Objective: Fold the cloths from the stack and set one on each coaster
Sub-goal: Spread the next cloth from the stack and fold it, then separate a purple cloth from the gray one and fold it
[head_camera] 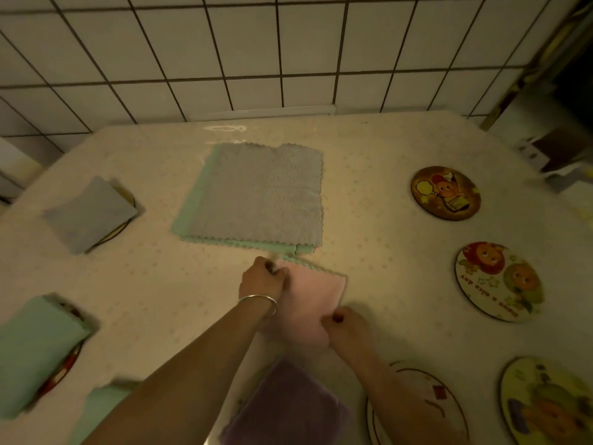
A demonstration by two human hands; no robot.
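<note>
A pink cloth lies partly folded on the table just in front of the stack. My left hand pinches its far left corner, and my right hand pinches its near right edge. The stack sits mid-table, a grey cloth on top of a green one. Folded cloths cover coasters on the left: a grey one, a green one, another green one at the near edge. A folded purple cloth lies under my arms. Bare round coasters sit on the right.
The table wears a pale dotted cover and stands against a white tiled wall. Dark clutter sits beyond the table's far right corner.
</note>
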